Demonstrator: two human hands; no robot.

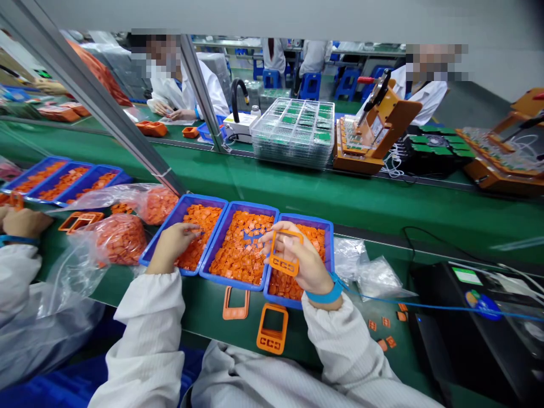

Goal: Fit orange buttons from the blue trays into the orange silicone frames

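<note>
My right hand holds an orange frame-shaped part upright over the right blue tray. My left hand reaches into the left blue tray, its fingers pinched among small orange pieces. The middle blue tray between them is also filled with orange pieces. Two more orange frames lie on the green table near me, one flat and one with buttons.
Clear bags of orange pieces lie left of the trays. A neighbour's hand and more blue trays are at far left. A black device sits at right. Across the green belt are stacked clear trays, orange fixtures and seated people.
</note>
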